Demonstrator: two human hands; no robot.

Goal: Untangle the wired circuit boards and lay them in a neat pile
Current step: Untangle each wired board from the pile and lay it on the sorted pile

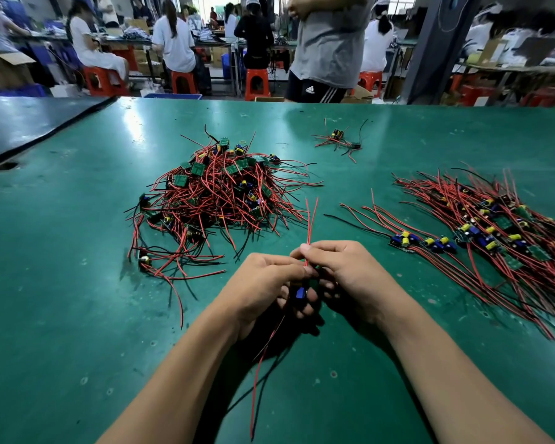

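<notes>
A tangled heap of wired circuit boards (220, 193), green boards with red and black leads, lies on the green table (77, 283) ahead and to the left. At the right, a laid-out pile of boards (494, 232) has its wires running roughly parallel. Both my hands meet in the near middle around one wired board (301, 293) with a blue part. My left hand (263, 283) grips the board from the left. My right hand (343, 270) pinches its red wires, which stick up between the fingers. More red and black leads hang down toward me.
A small separate cluster of boards and wires (338, 141) lies at the far middle. A dark mat (29, 123) covers the far left corner. A standing person (327, 46) is just beyond the table's far edge; seated workers on red stools fill the background.
</notes>
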